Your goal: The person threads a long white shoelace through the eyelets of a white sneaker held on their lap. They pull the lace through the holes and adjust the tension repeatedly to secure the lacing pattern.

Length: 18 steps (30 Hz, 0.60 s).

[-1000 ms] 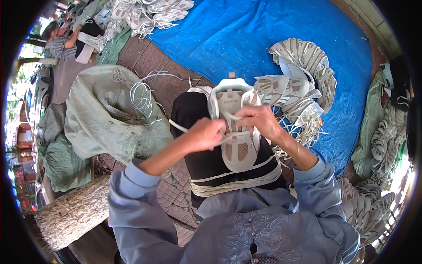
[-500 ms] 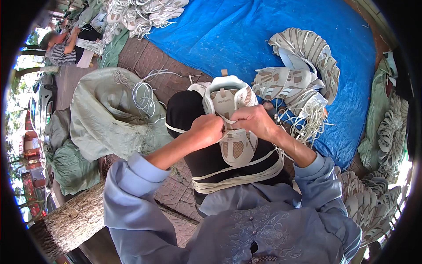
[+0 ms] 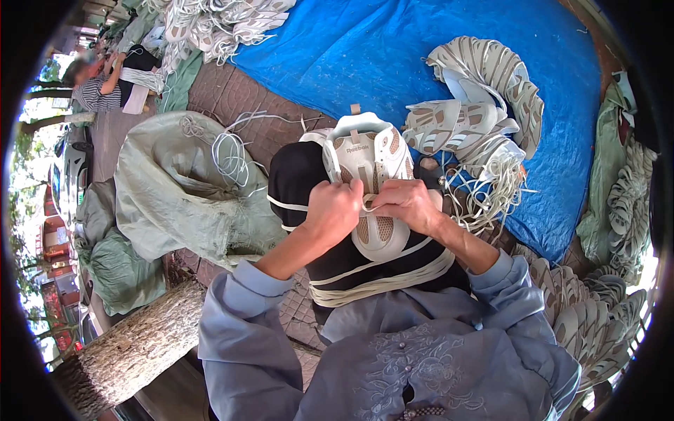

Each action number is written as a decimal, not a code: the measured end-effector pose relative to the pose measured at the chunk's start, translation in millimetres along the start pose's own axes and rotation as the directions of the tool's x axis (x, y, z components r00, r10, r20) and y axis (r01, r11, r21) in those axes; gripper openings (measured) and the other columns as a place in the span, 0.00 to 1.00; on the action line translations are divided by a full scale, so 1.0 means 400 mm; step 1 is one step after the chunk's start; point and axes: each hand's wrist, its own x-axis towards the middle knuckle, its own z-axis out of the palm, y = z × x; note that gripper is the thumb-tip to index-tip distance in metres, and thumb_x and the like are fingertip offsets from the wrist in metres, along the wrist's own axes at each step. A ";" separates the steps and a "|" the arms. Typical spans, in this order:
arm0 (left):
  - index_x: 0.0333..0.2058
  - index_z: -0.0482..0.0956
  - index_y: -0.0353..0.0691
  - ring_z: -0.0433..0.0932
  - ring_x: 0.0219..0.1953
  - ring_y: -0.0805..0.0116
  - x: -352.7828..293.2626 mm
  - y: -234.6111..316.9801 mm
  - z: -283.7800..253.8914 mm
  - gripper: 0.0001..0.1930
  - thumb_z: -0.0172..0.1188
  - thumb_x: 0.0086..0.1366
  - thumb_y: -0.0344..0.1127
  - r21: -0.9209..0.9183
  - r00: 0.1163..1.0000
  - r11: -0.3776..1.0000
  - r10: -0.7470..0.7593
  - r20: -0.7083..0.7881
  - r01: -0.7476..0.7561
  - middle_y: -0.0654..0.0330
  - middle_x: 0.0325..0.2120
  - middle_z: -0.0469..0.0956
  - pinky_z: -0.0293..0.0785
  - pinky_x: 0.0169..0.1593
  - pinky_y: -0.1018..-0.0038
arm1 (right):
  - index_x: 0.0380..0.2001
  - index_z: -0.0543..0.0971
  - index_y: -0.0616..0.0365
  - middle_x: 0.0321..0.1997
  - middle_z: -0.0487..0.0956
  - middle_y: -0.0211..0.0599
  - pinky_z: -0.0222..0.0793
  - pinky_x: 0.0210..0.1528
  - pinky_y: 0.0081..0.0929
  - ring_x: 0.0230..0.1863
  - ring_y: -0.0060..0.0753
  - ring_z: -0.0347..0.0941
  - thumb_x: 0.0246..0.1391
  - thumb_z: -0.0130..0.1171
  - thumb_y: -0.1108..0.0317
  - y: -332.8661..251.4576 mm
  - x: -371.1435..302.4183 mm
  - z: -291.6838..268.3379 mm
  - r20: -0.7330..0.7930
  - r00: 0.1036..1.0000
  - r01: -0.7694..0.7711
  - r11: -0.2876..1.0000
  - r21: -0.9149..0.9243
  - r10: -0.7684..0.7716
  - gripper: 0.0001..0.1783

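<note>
A white and tan sneaker upper lies across my black-clad lap, toe toward me and opening away, a pull tab at its far end. My left hand is closed at the left side of its lacing area, thumb pointing up and fingers around a cream shoelace. On the right, my right hand pinches the same shoelace between thumb and forefinger. Both hands almost meet over the middle of the upper, hiding part of the eyelets. A bundle of cream laces is stretched over my thighs.
On the blue tarp lies a curved row of nested shoe uppers, with loose laces near it. A pale sack rests left, by a log. More uppers stand right. Another person sits far left.
My hands have come closer together over the upper, and the left has turned thumb up. The left forearm has shifted right.
</note>
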 end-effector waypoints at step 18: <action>0.21 0.67 0.42 0.71 0.14 0.71 -0.039 -0.066 -0.039 0.06 0.56 0.42 0.30 0.264 0.916 0.878 0.373 0.144 -0.399 0.65 0.10 0.69 0.63 0.19 0.75 | 0.22 0.78 0.62 0.18 0.75 0.39 0.67 0.23 0.26 0.20 0.34 0.72 0.35 0.58 0.71 -0.002 0.002 -0.010 0.037 0.988 -0.153 0.960 0.236 0.148 0.07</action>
